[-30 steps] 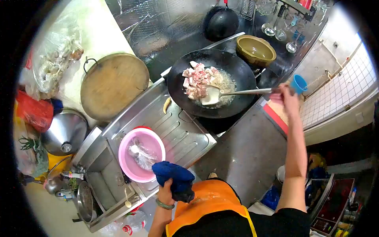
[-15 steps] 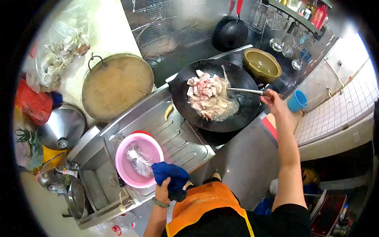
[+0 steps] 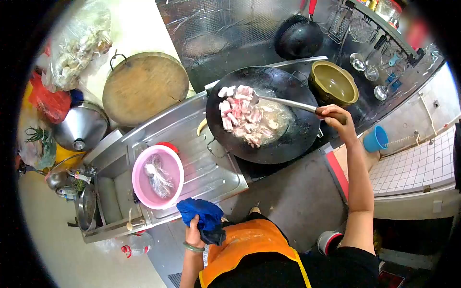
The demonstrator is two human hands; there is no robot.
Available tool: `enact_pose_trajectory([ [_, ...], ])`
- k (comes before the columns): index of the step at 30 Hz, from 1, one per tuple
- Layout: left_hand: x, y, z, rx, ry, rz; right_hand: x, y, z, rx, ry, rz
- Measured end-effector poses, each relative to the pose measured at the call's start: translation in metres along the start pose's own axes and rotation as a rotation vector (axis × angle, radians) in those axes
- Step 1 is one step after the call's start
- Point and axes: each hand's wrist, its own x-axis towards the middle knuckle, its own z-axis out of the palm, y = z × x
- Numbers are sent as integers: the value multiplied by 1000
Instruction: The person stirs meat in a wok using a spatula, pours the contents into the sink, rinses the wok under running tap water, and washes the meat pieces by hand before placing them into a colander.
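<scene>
My right hand (image 3: 339,121) is closed round the wooden handle of a metal spatula (image 3: 287,102). The spatula's head is mostly hidden among pale pink meat chunks (image 3: 240,113) in a black wok (image 3: 269,152), where cloudy liquid (image 3: 277,115) lies to the right of the meat. Near the orange apron, my left hand (image 3: 193,233) grips a bunched dark blue cloth (image 3: 201,214). A pink basin (image 3: 138,180) holding a knotted clear plastic bag (image 3: 158,176) stands just beyond the cloth, on the steel sink's edge.
A round wooden board (image 3: 145,89) lies left of the wok. An olive pot (image 3: 333,82) stands at its upper right. Ladles (image 3: 357,61) and a second wok (image 3: 301,38) hang behind. A blue bucket (image 3: 375,138) is at the right, a plastic bottle (image 3: 139,244) at the lower left.
The spatula has gone from lying across the wok's middle to the meat's upper edge, and the meat has shifted and spread. The view has turned; my left hand still holds the cloth.
</scene>
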Motion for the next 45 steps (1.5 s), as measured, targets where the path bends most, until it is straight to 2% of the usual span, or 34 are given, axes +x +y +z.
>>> enact_pose_trajectory([
  [3, 1, 2, 5, -14, -17, 20, -16, -40, 10, -270, -122, -222],
  [4, 3, 4, 2, -13, -30, 22, -26, -52, 20, -218, -90, -134],
  [7, 10, 13, -10, -54, -94, -25, -48, -92, 31, -472, -196, -262],
  [14, 7, 16, -29, -77, -39, -5, -90, -173, 48, -566, -200, -223],
  [15, 6, 16, -31, -72, -36, -11, -95, -182, 52, -614, -219, -167],
  [19, 4, 17, -35, -70, -11, -25, -86, -175, 88, -613, -346, -146],
  [21, 7, 18, -43, -117, 5, -94, -79, -156, 99, -619, -363, -163],
  [24, 6, 23, -35, -121, -62, -64, -69, -120, 107, -680, -358, -202],
  [29, 16, 11, -40, -142, -87, -61, -54, -105, 101, -661, -220, -231],
  [31, 15, 8, -40, -157, -89, -98, -56, -115, 78, -482, 65, 121],
  [33, 14, 7, -39, -150, -83, -172, -48, -125, 40, -504, 192, 53],
  [35, 16, -1, -43, -143, -58, -149, -37, -139, 14, -346, 403, 186],
  [39, 26, -12, -53, -131, -81, -174, -5, -132, -14, -357, 545, 302],
  [43, 35, -25, -70, -68, -95, -167, 2, -50, -32, -158, 644, 372],
  [45, 32, -26, -68, -83, -91, -152, -5, 4, -21, 100, 697, 388],
])
